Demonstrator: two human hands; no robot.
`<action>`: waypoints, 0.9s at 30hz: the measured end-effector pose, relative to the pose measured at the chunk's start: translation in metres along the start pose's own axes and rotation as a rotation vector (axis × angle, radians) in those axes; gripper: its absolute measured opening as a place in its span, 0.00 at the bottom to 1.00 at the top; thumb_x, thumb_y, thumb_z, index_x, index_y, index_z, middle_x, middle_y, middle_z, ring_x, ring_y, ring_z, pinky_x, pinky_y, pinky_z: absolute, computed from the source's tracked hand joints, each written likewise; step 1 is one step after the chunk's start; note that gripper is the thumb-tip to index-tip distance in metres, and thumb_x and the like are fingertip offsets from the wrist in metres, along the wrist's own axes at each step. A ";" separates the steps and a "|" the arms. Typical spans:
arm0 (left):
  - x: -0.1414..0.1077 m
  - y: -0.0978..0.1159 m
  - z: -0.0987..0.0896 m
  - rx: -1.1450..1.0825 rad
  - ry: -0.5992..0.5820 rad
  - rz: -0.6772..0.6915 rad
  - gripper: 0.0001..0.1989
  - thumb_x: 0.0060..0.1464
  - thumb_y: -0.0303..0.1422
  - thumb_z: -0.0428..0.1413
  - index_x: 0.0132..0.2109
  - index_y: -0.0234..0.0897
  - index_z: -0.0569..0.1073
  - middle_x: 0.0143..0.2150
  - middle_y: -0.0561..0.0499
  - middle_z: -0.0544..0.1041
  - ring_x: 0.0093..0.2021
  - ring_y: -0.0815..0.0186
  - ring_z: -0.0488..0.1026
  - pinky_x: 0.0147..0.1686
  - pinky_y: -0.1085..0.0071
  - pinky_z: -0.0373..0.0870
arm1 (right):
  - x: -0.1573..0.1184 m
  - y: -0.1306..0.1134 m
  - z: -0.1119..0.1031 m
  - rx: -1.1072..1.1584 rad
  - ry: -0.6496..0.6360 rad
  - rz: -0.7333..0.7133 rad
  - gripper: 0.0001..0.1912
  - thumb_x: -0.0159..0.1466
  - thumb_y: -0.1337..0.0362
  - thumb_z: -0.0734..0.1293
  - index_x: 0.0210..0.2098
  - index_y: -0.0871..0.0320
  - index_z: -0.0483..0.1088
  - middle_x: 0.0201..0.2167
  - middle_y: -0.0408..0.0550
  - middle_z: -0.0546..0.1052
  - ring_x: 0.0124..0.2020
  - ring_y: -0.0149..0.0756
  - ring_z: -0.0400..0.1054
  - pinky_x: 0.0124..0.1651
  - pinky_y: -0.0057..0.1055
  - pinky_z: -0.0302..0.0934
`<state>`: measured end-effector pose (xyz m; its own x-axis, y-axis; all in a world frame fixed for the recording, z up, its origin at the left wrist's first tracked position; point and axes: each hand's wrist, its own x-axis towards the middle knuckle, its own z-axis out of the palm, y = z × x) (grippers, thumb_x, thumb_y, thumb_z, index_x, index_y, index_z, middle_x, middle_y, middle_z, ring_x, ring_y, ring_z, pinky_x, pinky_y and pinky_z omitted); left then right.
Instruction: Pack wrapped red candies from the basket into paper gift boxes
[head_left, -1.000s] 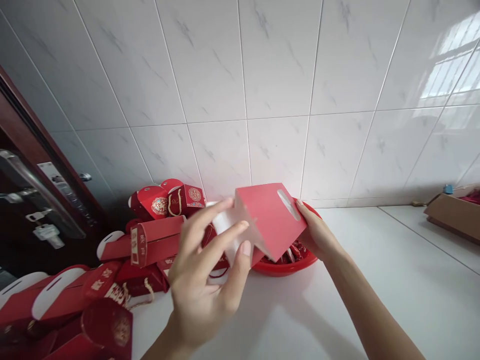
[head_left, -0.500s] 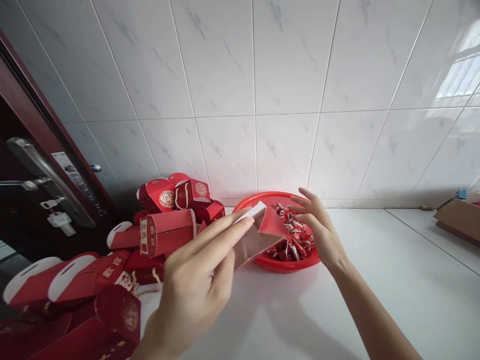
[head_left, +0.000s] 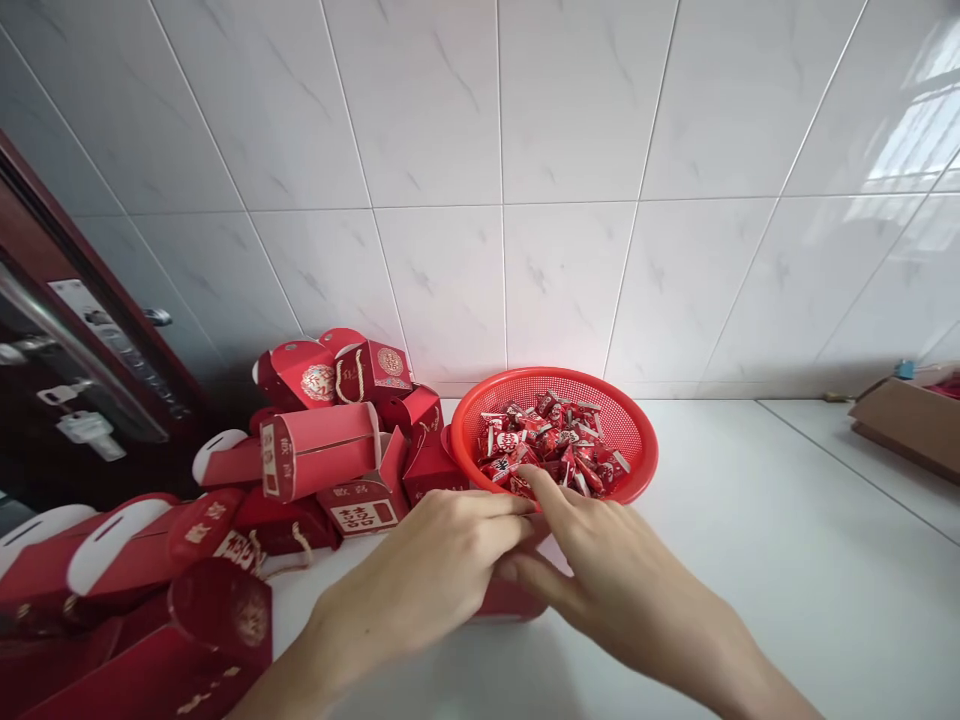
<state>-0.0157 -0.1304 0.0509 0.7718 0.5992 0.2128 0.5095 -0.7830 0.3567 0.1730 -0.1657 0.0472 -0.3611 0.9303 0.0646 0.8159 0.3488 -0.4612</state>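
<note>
My left hand (head_left: 442, 560) and my right hand (head_left: 592, 560) meet in front of the red basket (head_left: 646, 440), both closed round a red box (head_left: 510, 600). The fingers hide most of this box; its lower part shows beneath them. My right index finger reaches up near the basket's front rim. Inside the basket lie several red wrapped candies (head_left: 555, 435). To the left, a pinkish-red box (head_left: 330, 450) lies on its side beside another red box with a white-framed character (head_left: 364, 515).
More red boxes (head_left: 217, 620) crowd the left of the white counter (head_left: 720, 510). A door handle with keys (head_left: 94, 430) is at the far left. A cardboard box (head_left: 904, 425) stands at the right edge. A tiled wall (head_left: 570, 290) rises behind.
My right hand has come down and left from above the basket to meet my left hand. The folded box has been lowered in front of the basket. The view has shifted slightly.
</note>
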 end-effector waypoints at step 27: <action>-0.014 -0.002 0.014 0.021 -0.101 -0.097 0.22 0.65 0.26 0.48 0.56 0.50 0.80 0.46 0.49 0.81 0.42 0.63 0.79 0.42 0.72 0.74 | 0.054 0.092 -0.021 0.047 0.221 0.368 0.19 0.70 0.48 0.62 0.31 0.55 0.69 0.24 0.44 0.74 0.26 0.37 0.68 0.29 0.32 0.54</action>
<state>-0.0225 -0.1392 0.0348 0.7524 0.6532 0.0849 0.5908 -0.7263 0.3515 0.2374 -0.0808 0.0268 0.0593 0.9955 0.0737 0.8488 -0.0114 -0.5286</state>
